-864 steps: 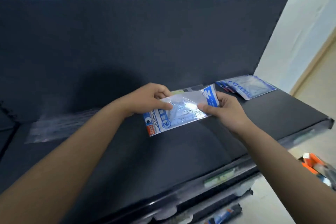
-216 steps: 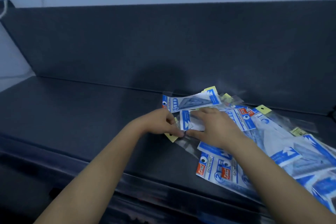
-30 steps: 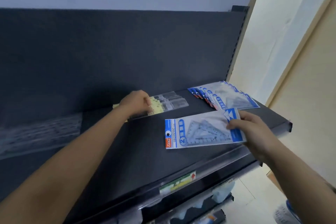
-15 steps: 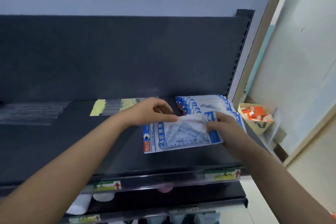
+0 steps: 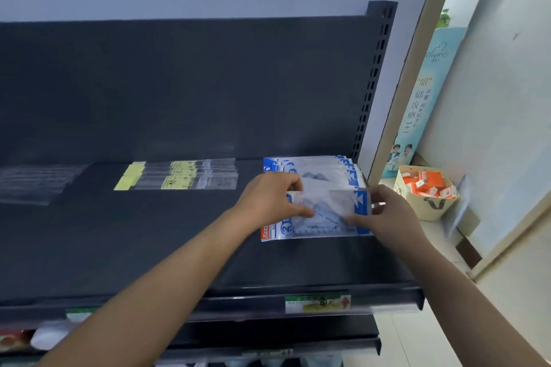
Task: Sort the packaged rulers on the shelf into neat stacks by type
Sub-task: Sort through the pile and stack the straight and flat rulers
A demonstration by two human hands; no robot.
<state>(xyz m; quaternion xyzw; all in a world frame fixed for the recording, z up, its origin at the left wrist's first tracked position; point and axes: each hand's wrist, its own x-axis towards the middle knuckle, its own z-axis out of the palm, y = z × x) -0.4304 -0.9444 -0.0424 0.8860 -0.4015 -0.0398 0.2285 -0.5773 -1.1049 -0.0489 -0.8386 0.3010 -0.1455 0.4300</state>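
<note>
At right of centre on the dark shelf (image 5: 149,232), a person's left hand (image 5: 268,199) and right hand (image 5: 390,214) each pinched one end of a blue-edged packet of set squares (image 5: 325,217). The grip was closed on its slippery plastic, just in front of the fanned stack of matching packets (image 5: 322,170). Yellow-labelled ruler packets (image 5: 185,179) lay apart to the left. A careless drop could well nudge that loose stack askew, or send the glossy packet sliding towards the shelf's front edge.

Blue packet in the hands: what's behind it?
A stack of matching blue packets on the shelf. The held packet and left hand cover its near edge.
</note>
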